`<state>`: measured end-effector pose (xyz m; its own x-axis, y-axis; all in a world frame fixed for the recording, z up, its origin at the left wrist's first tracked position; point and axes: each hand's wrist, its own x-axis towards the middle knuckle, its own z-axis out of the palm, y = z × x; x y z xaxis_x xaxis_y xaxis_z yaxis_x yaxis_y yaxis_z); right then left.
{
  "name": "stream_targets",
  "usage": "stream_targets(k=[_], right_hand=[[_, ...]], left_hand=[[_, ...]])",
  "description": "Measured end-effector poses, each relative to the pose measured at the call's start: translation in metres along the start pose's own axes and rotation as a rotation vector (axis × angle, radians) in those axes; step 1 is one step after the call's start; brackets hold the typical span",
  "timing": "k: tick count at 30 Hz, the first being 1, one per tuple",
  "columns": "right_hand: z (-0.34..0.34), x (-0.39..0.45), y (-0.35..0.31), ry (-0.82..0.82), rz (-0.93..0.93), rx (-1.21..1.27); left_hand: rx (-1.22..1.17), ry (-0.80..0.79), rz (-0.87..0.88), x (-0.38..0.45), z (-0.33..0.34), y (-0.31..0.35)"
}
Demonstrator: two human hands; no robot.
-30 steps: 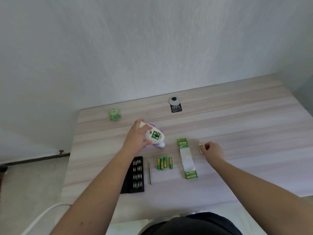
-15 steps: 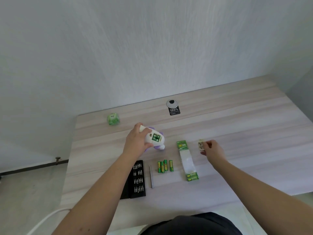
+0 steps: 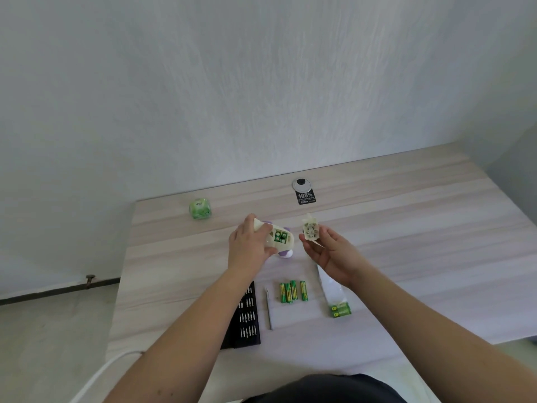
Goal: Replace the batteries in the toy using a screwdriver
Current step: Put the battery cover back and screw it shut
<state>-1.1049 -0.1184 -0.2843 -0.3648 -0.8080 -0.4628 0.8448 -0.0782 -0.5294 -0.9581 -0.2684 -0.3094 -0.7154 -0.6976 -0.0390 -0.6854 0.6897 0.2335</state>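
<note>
**Cover lifted, heading back to toy**

Right hand point(image 3: 328, 251) now off the tabletop, pinching the battery cover point(image 3: 310, 230), just right of the toy point(image 3: 277, 239). Left hand point(image 3: 250, 245) grips toy mid-tabletop, open battery bay facing up. Cover goes leftward; right hand nearer.

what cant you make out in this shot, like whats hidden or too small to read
Head view only:
- Toy: far side hidden by the left hand.
- Battery pack: top end behind the right hand.
- Bit case: left part behind the left forearm.
- Black label: small print too small.
</note>
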Motion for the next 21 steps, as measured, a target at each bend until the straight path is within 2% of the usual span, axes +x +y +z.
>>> stream_targets(k=[7,14,17,21], right_hand=[[0.012,0.003,0.004,-0.082,0.021,-0.061],[0.01,0.022,0.006,-0.025,0.021,-0.332],[0.011,0.027,0.007,-0.025,0.044,-0.36],[0.014,0.027,0.008,-0.03,0.09,-0.253]], left_hand=[[0.011,0.024,0.032,0.002,0.002,-0.004],[0.168,0.162,0.246,0.008,0.0,-0.01],[0.213,0.057,0.317,0.016,-0.003,-0.009],[0.164,-0.04,0.344,0.023,-0.003,-0.01]])
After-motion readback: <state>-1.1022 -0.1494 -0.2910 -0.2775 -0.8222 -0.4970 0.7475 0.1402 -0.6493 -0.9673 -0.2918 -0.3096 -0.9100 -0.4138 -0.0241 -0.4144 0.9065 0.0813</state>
